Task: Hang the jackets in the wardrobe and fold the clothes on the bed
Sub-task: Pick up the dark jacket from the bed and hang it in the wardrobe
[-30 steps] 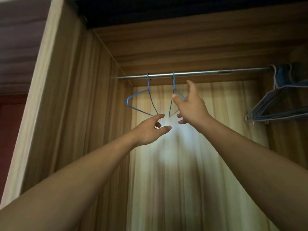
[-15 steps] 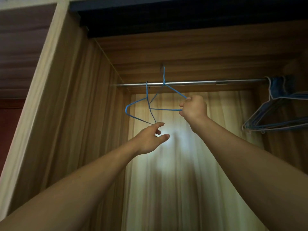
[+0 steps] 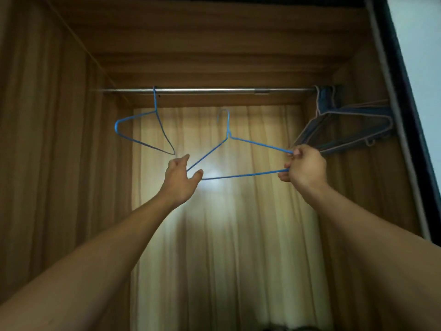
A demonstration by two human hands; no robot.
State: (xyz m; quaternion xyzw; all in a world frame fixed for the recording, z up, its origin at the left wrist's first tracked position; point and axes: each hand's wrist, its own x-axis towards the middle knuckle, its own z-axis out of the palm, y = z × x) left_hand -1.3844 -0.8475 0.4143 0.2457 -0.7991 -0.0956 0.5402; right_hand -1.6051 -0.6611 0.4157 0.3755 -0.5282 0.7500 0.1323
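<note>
2 bare forearms reached up and forward into the wardrobe. The left hand was raised with its back to the camera, fingers loosely spread, thumb and forefinger apart on either side of the left corner of a blue wire hanger; whether they touched the wire could not be told. The right hand was curled into a fist, its fingers pinching the hanger's right corner where the sloped arm and the bottom bar met.

The hanger was thin, coated wire bent into a flat triangle with a twisted neck. It tilted down toward the left hand. Its small hook stood below the rail and apart from it.

A second blue hanger hung from the round metal rail at the left, turned nearly edge-on. A bundle of hangers, grey-blue and pale, was crowded at the rail's right end. The walls were wood-grain panels, and a pale pleated curtain formed the back.
</note>
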